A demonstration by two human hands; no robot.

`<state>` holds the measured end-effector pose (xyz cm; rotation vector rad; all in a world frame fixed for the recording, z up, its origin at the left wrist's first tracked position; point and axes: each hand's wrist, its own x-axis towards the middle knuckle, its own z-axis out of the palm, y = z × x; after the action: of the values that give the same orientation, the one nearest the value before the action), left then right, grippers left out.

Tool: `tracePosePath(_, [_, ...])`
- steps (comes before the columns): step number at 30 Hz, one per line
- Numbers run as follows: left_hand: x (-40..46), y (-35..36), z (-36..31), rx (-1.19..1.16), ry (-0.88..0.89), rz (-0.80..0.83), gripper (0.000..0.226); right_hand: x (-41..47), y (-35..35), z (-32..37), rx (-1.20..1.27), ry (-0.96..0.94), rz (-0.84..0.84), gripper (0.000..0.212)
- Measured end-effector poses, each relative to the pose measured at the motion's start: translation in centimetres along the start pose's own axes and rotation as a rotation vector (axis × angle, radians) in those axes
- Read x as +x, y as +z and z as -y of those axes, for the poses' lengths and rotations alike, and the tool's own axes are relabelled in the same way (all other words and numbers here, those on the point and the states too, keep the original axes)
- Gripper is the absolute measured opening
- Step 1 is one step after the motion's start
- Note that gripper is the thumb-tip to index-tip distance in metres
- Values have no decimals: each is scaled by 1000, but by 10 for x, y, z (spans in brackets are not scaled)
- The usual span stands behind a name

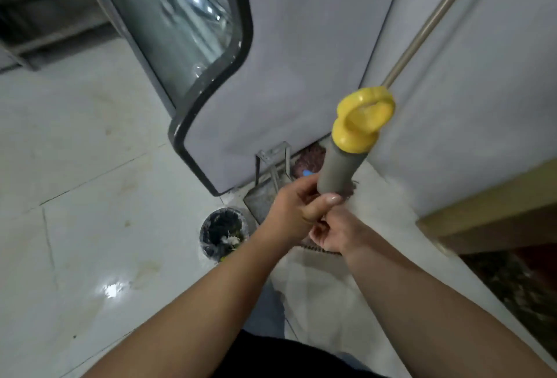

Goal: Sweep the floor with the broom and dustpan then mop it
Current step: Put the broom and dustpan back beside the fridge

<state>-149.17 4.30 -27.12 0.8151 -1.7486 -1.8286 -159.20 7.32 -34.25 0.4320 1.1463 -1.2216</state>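
Observation:
A long handle with a grey grip (339, 169) and a yellow hanging cap (361, 121) points up toward the camera. My left hand (297, 207) grips it just below the grey grip, thumb along the shaft. Just below, my right hand (334, 233) curls round the same handle. Both hands hide its lower end, so I cannot tell if it is the broom or the mop. A metal dustpan (265, 196) leans in the corner behind my hands. Beside it shows a reddish-brown bristly head (310, 157).
A grey fridge (286, 61) with a dark-rimmed glass door (187, 30) stands ahead. A small bin (223, 233) lined with a black bag sits on the white tiled floor (90, 211). A bare metal pole (434, 21) leans on the right wall. A wooden edge (482, 211) juts in at the right.

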Motion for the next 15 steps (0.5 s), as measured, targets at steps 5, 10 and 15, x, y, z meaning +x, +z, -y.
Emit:
tracePosePath(5, [-34,21,-36,100,17,-329,21,-59,-1,-2,-414,-194,-1,48])
tracePosePath(10, [-74,23,-55,78,-43,-406,19,-138,-2,5,-705,-641,123,39])
tracePosePath(15, [-103,22,-66,-7,-29,-357,26,-186,15,-14,-1046,-1000,374,26])
